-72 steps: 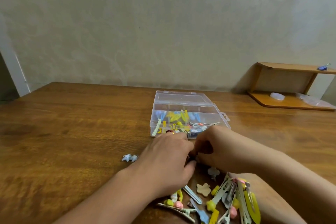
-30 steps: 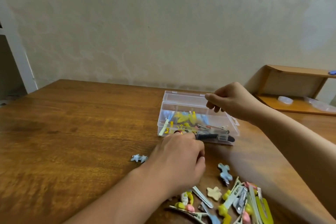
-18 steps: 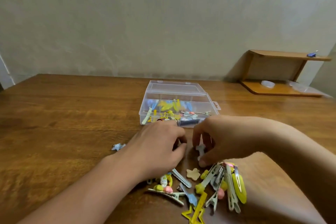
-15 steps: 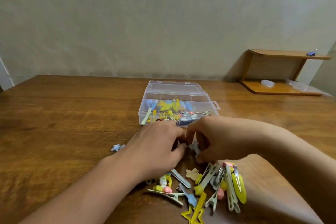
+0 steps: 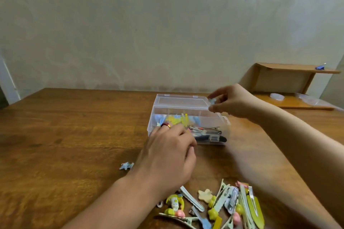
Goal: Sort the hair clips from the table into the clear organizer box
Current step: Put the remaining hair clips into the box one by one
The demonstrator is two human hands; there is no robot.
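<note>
Clear plastic forms the organizer box (image 5: 188, 117), which sits open in the middle of a brown wooden surface (image 5: 65, 135), its lid tipped back toward the wall. Several yellow, blue and dark clips already lie inside. The right hand (image 5: 232, 102) hovers over the box's back right corner, thumb and forefinger pinching a small pale blue clip (image 5: 212, 101) above the rim. The left hand (image 5: 167, 156) rests on the surface just in front of the box, fingers curled downward; whether that grip holds anything cannot be seen. A heap of unsorted hair clips (image 5: 223, 208) lies near the viewer, and one small blue star clip (image 5: 126, 165) sits alone to the left of the left hand. To do this step well, the pinched clip probably should be carried lower and further in over the chosen compartment before release, so it falls among matching blue pieces rather than bouncing off the rim or the lid.
</note>
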